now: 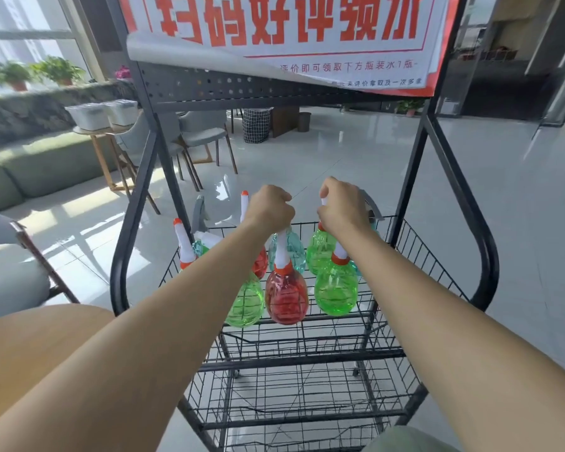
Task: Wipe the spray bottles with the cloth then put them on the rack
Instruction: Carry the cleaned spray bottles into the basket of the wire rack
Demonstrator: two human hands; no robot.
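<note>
A: Both hands are curled round sprayer tops: the left hand [268,208] on the red bottle [286,296] beneath it, the right hand [340,212] on a green bottle [335,288].
B: Upright lowering into the rack [491,256] under the wrists is advised (no cloth is seen), neighbours left unknocked.

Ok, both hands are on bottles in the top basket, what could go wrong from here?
The bottles are packed tight: moving the red bottle in the left hand may knock the front green bottle beside it. The right hand pinches the rear green bottle only by its nozzle; it could slip.
</note>
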